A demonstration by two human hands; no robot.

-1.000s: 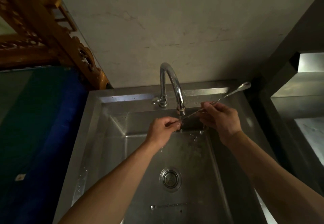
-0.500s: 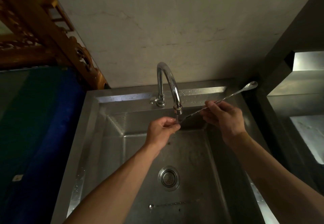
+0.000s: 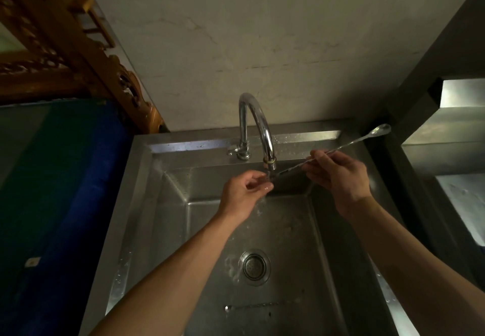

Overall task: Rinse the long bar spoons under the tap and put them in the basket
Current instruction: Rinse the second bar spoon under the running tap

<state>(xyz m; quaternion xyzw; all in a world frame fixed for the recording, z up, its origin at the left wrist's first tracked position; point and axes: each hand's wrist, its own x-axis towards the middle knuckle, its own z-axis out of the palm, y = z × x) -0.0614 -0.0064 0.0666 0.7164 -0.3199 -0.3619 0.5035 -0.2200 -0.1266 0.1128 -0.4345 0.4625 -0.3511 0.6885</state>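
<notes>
2 hands work 1 bar spoon [image 3: 349,144] under the tap [image 3: 256,125]: left hand [image 3: 245,193] pinches its wet lower end at the spout, right hand [image 3: 338,175] grips mid-shaft. Rinsing step, I'd say; next, find the basket, unseen here. Another spoon [image 3: 257,306] lies in the sink [image 3: 168,204].

Water now splashes round the drain [image 3: 254,267] — the left hand [image 3: 242,193] has opened slightly at the bar spoon [image 3: 349,144] tip — the right hand [image 3: 338,175] drew it rightward.
</notes>
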